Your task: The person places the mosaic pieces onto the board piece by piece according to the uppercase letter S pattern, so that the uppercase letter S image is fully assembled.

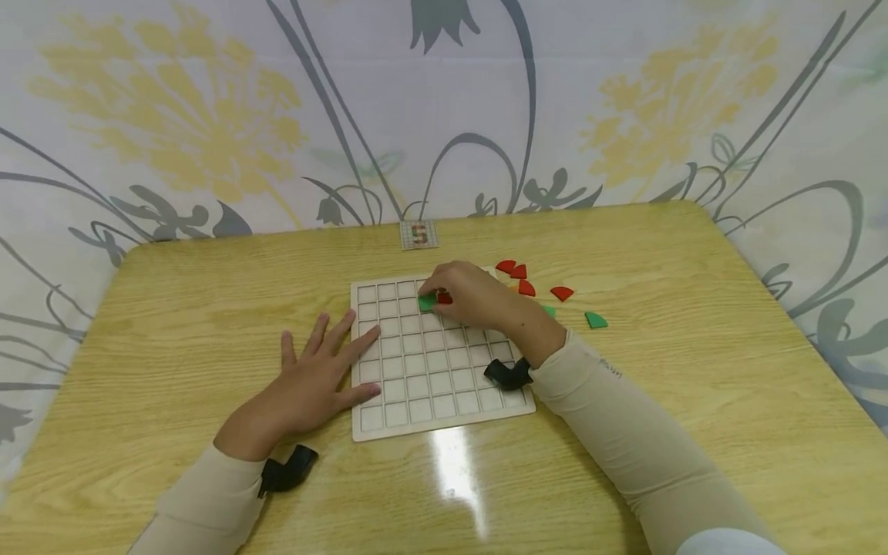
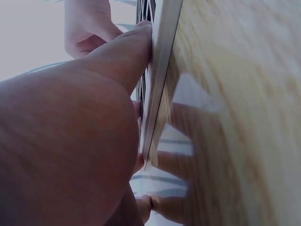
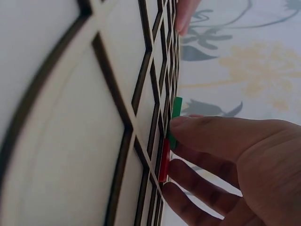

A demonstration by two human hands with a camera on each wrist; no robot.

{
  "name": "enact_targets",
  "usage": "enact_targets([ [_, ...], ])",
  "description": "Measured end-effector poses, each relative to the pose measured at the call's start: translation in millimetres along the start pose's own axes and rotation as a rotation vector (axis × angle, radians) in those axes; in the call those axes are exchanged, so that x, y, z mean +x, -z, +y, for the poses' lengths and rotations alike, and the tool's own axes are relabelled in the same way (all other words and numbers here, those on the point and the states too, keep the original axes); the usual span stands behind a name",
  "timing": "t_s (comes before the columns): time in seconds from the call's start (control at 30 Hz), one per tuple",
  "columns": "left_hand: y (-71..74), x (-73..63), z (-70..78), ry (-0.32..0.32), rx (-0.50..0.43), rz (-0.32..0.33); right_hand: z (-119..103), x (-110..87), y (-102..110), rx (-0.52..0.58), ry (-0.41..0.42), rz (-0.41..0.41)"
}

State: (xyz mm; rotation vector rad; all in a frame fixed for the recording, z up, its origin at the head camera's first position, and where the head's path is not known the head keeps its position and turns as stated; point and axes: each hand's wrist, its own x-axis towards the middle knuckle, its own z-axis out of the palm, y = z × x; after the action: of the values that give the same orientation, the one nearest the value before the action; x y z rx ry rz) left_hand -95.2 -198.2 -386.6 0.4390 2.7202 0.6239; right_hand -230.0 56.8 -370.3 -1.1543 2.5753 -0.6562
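A square white grid board [image 1: 444, 426] lies on the table. My right hand [image 1: 475, 297] is over its upper part and pinches a green piece [image 1: 426, 303] between thumb and finger. Beside that piece a red piece [image 1: 445, 297] sits in the grid, partly covered by the fingers. In the right wrist view the green piece [image 3: 177, 107] stands tilted at the grid, next to the red piece [image 3: 164, 162]. My left hand [image 1: 312, 389] lies with fingers spread at the board's left edge, thumb and fingertips resting on the rim.
Several red quarter-circle pieces [image 1: 563, 293] lie loose to the right of the board, along with a green quarter-circle piece [image 1: 595, 320]. A small pattern card [image 1: 419, 234] lies behind the board, near the table's back edge. A flowered curtain [image 1: 444, 116] hangs behind the table.
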Motion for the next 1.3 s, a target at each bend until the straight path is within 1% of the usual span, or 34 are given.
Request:
enact_targets([
  [0.2, 0.0, -0.3, -0.1, -0.002, -0.004, -0.003, 1.6, 1.2, -2.7, 0.009, -0.023, -0.006],
  [0.4, -0.5, -0.2, -0.5, 0.001, -0.003, -0.003, 1.1, 1.5, -3.9, 0.014, -0.032, 0.004],
  [0.6, -0.8, 1.0, -0.7, 0.001, 0.006, -0.006, 1.1, 0.8, -4.4, 0.015, -0.036, 0.012],
  [0.97, 0.7, -0.2, 0.3, 0.007, -0.015, -0.011, -0.2, 1.6, -4.1, 0.008, -0.041, 0.0],
  [1.3, 0.2, 0.6, -0.2, -0.005, -0.015, 0.001, -0.3, -0.4, -4.5, -0.009, -0.037, 0.004],
])
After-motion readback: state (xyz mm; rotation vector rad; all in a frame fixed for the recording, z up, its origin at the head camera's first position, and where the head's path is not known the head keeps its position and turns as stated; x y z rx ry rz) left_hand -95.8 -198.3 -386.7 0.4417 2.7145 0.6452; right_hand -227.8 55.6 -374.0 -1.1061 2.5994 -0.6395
